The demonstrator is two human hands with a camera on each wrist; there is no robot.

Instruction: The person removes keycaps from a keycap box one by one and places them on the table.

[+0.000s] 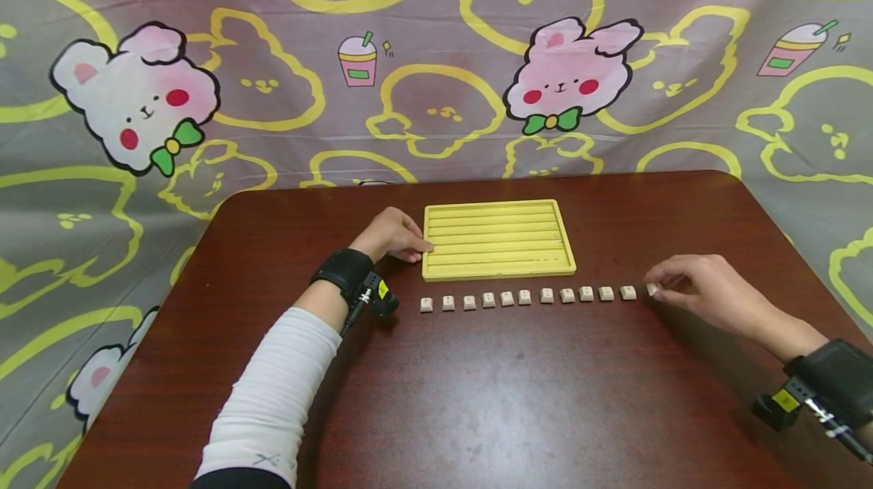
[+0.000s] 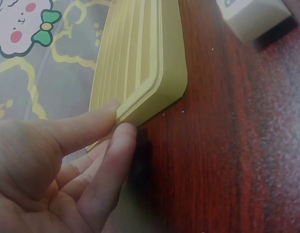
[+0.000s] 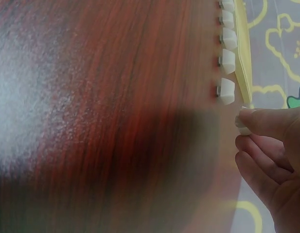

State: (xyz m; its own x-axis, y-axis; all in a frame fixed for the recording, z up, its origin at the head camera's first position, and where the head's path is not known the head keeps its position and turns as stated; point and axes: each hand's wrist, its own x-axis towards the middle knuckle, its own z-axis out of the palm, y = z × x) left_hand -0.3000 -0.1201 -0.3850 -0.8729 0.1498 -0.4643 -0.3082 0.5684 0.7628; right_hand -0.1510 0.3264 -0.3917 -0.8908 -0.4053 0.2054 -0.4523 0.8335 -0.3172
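A shallow yellow tray (image 1: 499, 275) with long parallel ridges lies toward the back of the table. My left hand (image 1: 397, 236) pinches its left rim; the left wrist view shows the thumb on the tray's edge (image 2: 171, 73) and the index finger against its outer side. Off to the right, my right hand (image 1: 712, 293) pinches a small white keycap (image 3: 242, 128) between thumb and fingers, at the right end of a row of keycaps (image 1: 524, 297). That row runs along the tray's near side, with gaps between pieces. Fingers partly cover the pinched keycap.
The dark red-brown wooden table (image 1: 505, 398) has a glossy patch in front of the row. A patterned cloth (image 1: 436, 34) with cartoon animals hangs behind its back edge. Each wrist wears a black strap with a small camera, the left one (image 1: 386, 302) close to the row's left end.
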